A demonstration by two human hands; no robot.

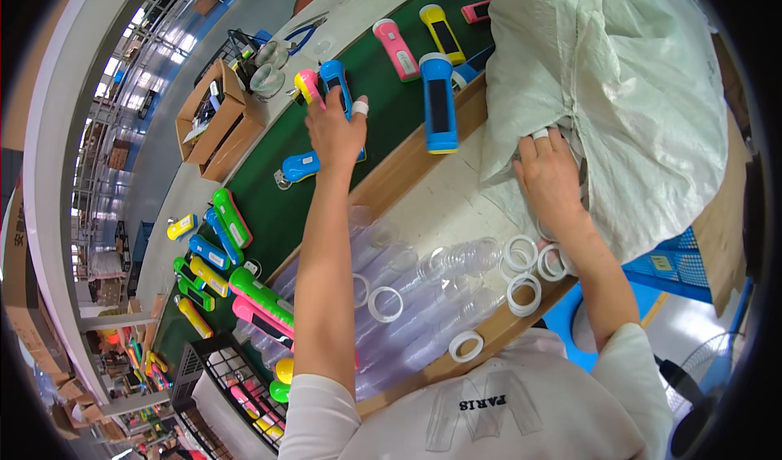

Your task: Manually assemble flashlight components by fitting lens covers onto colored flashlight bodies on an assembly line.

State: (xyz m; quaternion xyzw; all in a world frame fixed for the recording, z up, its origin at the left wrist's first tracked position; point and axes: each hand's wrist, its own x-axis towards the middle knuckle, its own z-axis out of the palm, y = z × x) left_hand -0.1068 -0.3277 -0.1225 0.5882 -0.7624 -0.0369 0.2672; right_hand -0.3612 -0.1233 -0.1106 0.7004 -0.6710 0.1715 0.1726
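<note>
My left hand (338, 134) reaches over the green belt (383, 110), fingers spread and white tape on the thumb. Between its thumb and index finger lies a blue flashlight (334, 75) with a dark panel; a pink-and-yellow flashlight (306, 85) touches the other fingers. Another blue flashlight (301, 167) rests just below the wrist. My right hand (547, 167) has its fingers at the opening of a large white woven sack (619, 77); the fingertips are hidden there. White plastic rings (522, 294) lie by the right forearm, some around the ends of transparent plastic tubes (440, 321).
A cardboard tray (464, 114) holds the tubes, with a large blue flashlight (438, 105) across its far edge. Several coloured flashlights (232, 215) lie along the belt. Beyond stand an open cardboard box (232, 138) and pliers (305, 32). A black wire basket (220, 370) is at lower left.
</note>
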